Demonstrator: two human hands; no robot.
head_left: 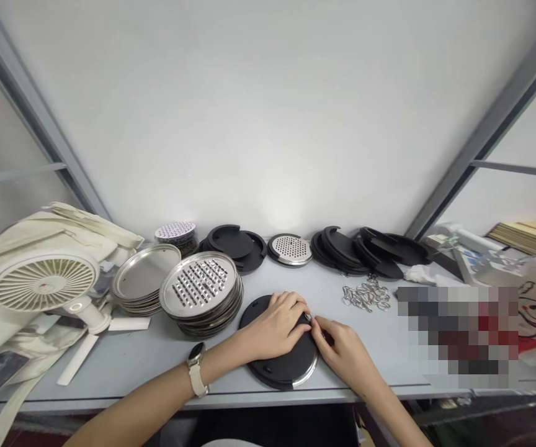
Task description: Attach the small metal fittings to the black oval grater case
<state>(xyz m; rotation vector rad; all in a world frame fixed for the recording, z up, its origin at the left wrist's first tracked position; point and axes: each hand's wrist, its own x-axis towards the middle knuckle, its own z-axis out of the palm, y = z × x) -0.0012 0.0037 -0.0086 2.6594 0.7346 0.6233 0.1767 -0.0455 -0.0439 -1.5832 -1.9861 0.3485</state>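
My left hand lies across a round black disc with a steel rim, gripping it from above near its far edge. My right hand comes in from the right, its fingertips pinching at that same edge. A small dark-and-metal clip sits between the two hands on the disc's rim. My fingers partly hide it, so its exact shape cannot be made out. A white-strapped watch is on my left wrist.
Stacks of perforated steel grater plates and black plastic rings line the grey bench behind my hands. A heap of metal loops lies to the right. A cream fan rests on cloth at left; a pixelated patch covers the right.
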